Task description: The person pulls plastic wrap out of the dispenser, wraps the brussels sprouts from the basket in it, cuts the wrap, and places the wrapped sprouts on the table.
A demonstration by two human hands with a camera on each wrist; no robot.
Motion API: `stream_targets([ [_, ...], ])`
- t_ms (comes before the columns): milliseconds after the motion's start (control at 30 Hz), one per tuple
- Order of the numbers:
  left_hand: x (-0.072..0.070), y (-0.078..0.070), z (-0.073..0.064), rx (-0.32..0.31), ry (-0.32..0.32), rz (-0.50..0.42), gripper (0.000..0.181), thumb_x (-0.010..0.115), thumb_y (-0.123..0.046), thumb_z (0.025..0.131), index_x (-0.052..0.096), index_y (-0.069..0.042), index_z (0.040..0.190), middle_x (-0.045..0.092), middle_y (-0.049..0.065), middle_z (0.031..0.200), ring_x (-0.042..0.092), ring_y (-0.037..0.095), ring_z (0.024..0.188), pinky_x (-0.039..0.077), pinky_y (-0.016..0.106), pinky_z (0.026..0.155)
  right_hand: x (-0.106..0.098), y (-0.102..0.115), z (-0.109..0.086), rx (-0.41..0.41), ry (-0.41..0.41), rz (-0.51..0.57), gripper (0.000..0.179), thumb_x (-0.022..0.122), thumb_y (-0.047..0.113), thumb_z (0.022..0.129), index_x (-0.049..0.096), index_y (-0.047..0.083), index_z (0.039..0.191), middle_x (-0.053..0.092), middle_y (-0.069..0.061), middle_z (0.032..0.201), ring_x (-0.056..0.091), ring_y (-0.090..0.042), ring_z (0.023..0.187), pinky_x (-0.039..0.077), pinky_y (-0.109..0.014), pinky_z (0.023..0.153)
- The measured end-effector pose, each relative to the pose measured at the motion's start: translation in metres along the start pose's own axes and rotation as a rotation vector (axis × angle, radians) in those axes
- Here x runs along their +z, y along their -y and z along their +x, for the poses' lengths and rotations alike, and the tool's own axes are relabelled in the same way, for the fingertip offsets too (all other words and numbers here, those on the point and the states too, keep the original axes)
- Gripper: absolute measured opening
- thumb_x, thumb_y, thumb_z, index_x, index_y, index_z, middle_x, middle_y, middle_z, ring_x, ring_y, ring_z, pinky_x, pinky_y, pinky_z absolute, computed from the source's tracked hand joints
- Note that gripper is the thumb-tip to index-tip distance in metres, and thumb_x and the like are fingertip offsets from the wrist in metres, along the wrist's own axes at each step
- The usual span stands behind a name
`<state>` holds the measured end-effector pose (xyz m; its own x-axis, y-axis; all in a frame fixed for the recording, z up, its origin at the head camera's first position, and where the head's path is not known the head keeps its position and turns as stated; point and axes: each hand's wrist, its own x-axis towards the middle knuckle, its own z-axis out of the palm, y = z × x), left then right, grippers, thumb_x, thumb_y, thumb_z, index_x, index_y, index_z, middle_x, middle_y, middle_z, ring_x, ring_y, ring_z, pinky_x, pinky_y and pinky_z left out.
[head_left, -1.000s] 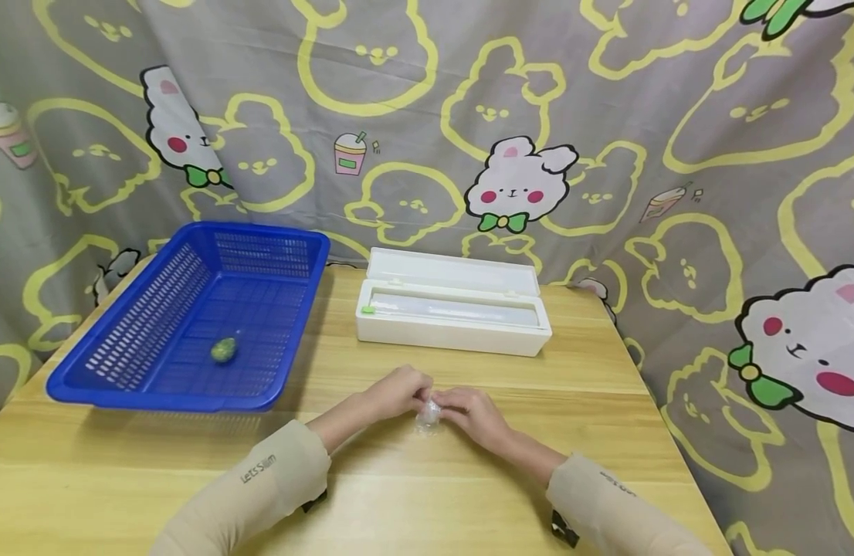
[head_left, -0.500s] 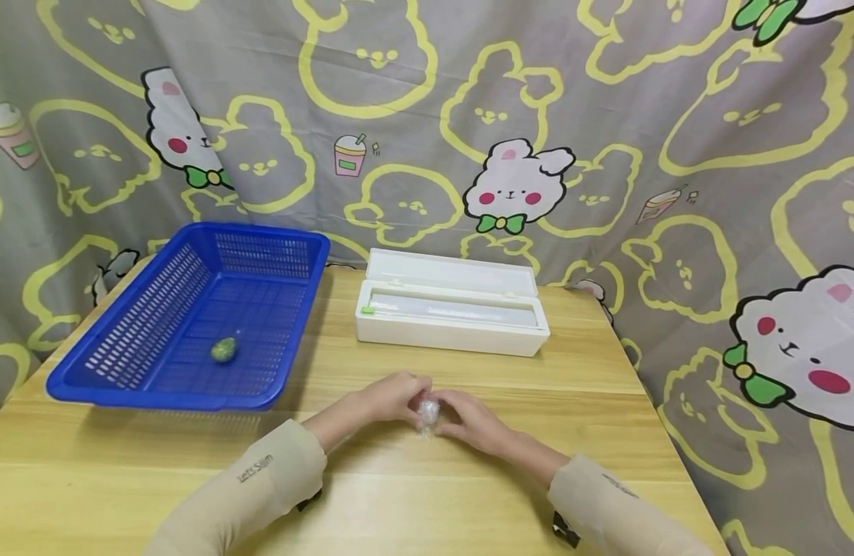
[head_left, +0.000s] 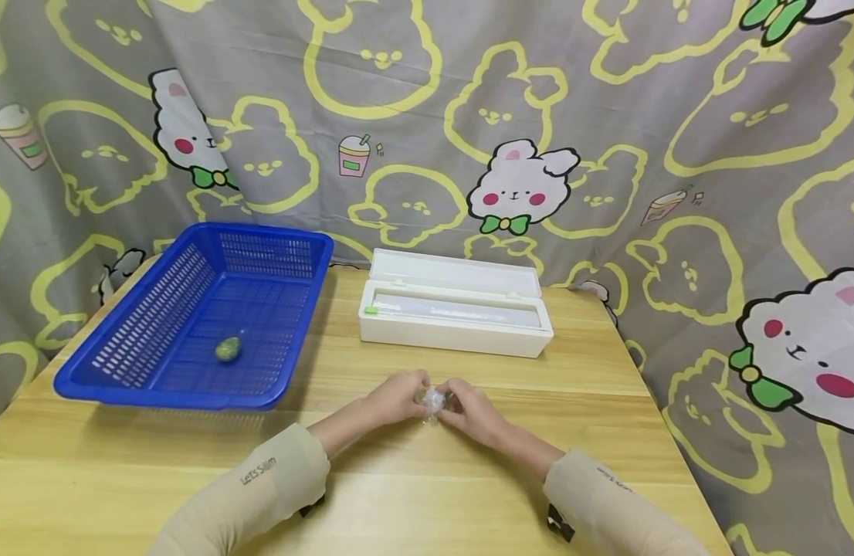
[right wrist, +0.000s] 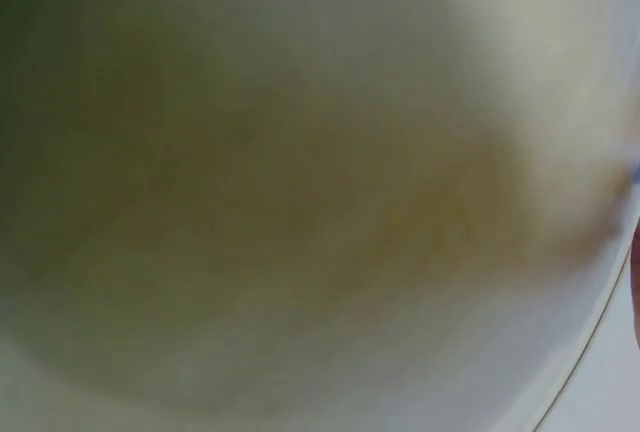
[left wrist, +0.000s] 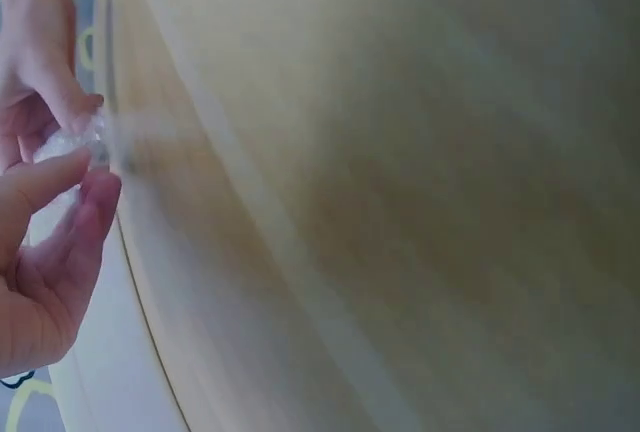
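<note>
Between both hands, just above the table, is a small bundle of crumpled clear plastic wrap (head_left: 434,400); what lies inside it is too small to tell. From the left, my left hand (head_left: 397,395) pinches it between thumb and fingers. On the other side my right hand (head_left: 474,413) grips it with curled fingers. The left wrist view shows the left thumb and fingertips on the shiny plastic (left wrist: 90,137), with the right hand (left wrist: 40,62) beyond. Little but blur fills the right wrist view.
Behind the hands stands a white plastic-wrap dispenser box (head_left: 455,341), lid raised, a film roll (head_left: 462,310) inside. To the left, a blue plastic basket (head_left: 191,398) contains a small green, mottled oval item (head_left: 228,349). A patterned curtain (head_left: 413,69) hangs behind the wooden table (head_left: 427,502).
Both hands have shifted their fingers around the plastic bundle, which has turned and risen slightly in view. Basket and dispenser box stay in place.
</note>
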<state>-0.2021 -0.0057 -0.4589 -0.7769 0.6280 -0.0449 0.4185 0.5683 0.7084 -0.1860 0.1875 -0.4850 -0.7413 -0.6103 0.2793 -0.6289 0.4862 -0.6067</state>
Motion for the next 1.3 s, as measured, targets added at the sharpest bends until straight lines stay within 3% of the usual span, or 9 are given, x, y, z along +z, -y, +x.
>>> stream_targets([
  [100, 0.0002, 0.0003, 0.0018, -0.065, 0.003, -0.159, 0.053, 0.067, 0.002, 0.076, 0.043, 0.015, 0.122, 0.063, 0.005, 0.062, 0.057, 0.012, 0.049, 0.046, 0.019, 0.047, -0.001, -0.001, 0.0018, -0.001, -0.03, 0.023, 0.027, 0.068, 0.002, 0.078, 0.052, -0.001, 0.101, 0.06, -0.012, 0.096, 0.06, -0.013, 0.073, 0.049, -0.015, 0.065],
  [233, -0.0017, -0.0001, 0.0035, -0.15, 0.022, -0.344, 0.054, 0.066, 0.005, 0.075, 0.043, 0.015, 0.124, 0.067, 0.013, 0.072, 0.064, 0.018, 0.059, 0.052, 0.024, 0.055, -0.0018, -0.0003, 0.0027, 0.015, -0.044, 0.046, 0.027, 0.068, -0.001, 0.077, 0.052, -0.001, 0.098, 0.061, -0.014, 0.098, 0.062, -0.016, 0.074, 0.05, -0.016, 0.066],
  [400, -0.0063, -0.0017, 0.0034, -0.287, 0.067, -0.643, 0.051, 0.061, -0.002, 0.084, 0.04, 0.013, 0.128, 0.066, 0.023, 0.09, 0.066, 0.028, 0.077, 0.054, 0.031, 0.069, -0.0022, 0.0009, 0.0007, 0.034, -0.059, 0.052, 0.027, 0.068, -0.002, 0.076, 0.052, -0.001, 0.098, 0.061, -0.015, 0.099, 0.061, -0.017, 0.075, 0.05, -0.018, 0.068],
  [500, -0.0071, -0.0011, 0.0036, -0.33, 0.067, -0.752, 0.043, 0.052, -0.008, 0.091, 0.042, 0.012, 0.127, 0.064, 0.025, 0.093, 0.066, 0.028, 0.079, 0.053, 0.032, 0.072, -0.0009, 0.0018, 0.0001, 0.02, -0.079, 0.043, 0.028, 0.068, -0.003, 0.075, 0.052, 0.0, 0.098, 0.061, -0.013, 0.099, 0.061, -0.017, 0.077, 0.051, -0.019, 0.07],
  [667, -0.0055, -0.0016, 0.0042, -0.371, 0.047, -0.812, 0.035, 0.046, -0.011, 0.094, 0.049, 0.012, 0.12, 0.063, 0.024, 0.095, 0.065, 0.019, 0.071, 0.053, 0.03, 0.071, 0.0037, 0.004, 0.0005, -0.007, -0.088, 0.048, 0.029, 0.067, -0.006, 0.075, 0.05, 0.0, 0.098, 0.06, -0.013, 0.1, 0.062, -0.02, 0.08, 0.051, -0.019, 0.072],
  [833, -0.0028, -0.0002, 0.0046, -0.408, 0.031, -0.866, 0.035, 0.05, -0.011, 0.093, 0.049, 0.012, 0.12, 0.061, 0.023, 0.097, 0.062, 0.014, 0.066, 0.053, 0.028, 0.071, 0.0058, 0.0062, -0.0002, 0.025, -0.054, 0.102, 0.03, 0.066, -0.007, 0.076, 0.05, -0.001, 0.101, 0.06, -0.015, 0.104, 0.062, -0.022, 0.081, 0.051, -0.02, 0.073],
  [1000, -0.0017, 0.0019, 0.005, -0.444, 0.012, -0.922, 0.036, 0.05, -0.009, 0.093, 0.047, 0.012, 0.122, 0.061, 0.024, 0.098, 0.062, 0.014, 0.064, 0.053, 0.024, 0.068, 0.0043, 0.0083, 0.0, 0.056, -0.018, 0.158, 0.043, 0.071, 0.0, 0.074, 0.049, 0.0, 0.112, 0.06, -0.014, 0.106, 0.063, -0.021, 0.084, 0.051, -0.023, 0.075],
  [1167, -0.0012, -0.0001, 0.0058, -0.45, 0.018, -0.927, 0.034, 0.049, -0.006, 0.092, 0.048, 0.014, 0.12, 0.06, 0.022, 0.095, 0.061, 0.013, 0.063, 0.053, 0.021, 0.065, 0.0028, 0.0083, 0.0006, 0.032, 0.005, 0.023, 0.053, 0.071, 0.014, 0.076, 0.047, 0.001, 0.122, 0.061, -0.012, 0.109, 0.061, -0.02, 0.092, 0.05, -0.025, 0.079],
  [1300, -0.0004, -0.0013, 0.0053, -0.453, 0.019, -0.912, 0.032, 0.049, -0.006, 0.092, 0.049, 0.013, 0.118, 0.059, 0.02, 0.093, 0.06, 0.013, 0.062, 0.052, 0.02, 0.064, 0.0019, 0.0062, 0.0013, -0.051, 0.008, -0.141, 0.046, 0.067, 0.02, 0.081, 0.051, 0.003, 0.121, 0.065, -0.012, 0.105, 0.063, -0.021, 0.094, 0.051, -0.026, 0.079],
])
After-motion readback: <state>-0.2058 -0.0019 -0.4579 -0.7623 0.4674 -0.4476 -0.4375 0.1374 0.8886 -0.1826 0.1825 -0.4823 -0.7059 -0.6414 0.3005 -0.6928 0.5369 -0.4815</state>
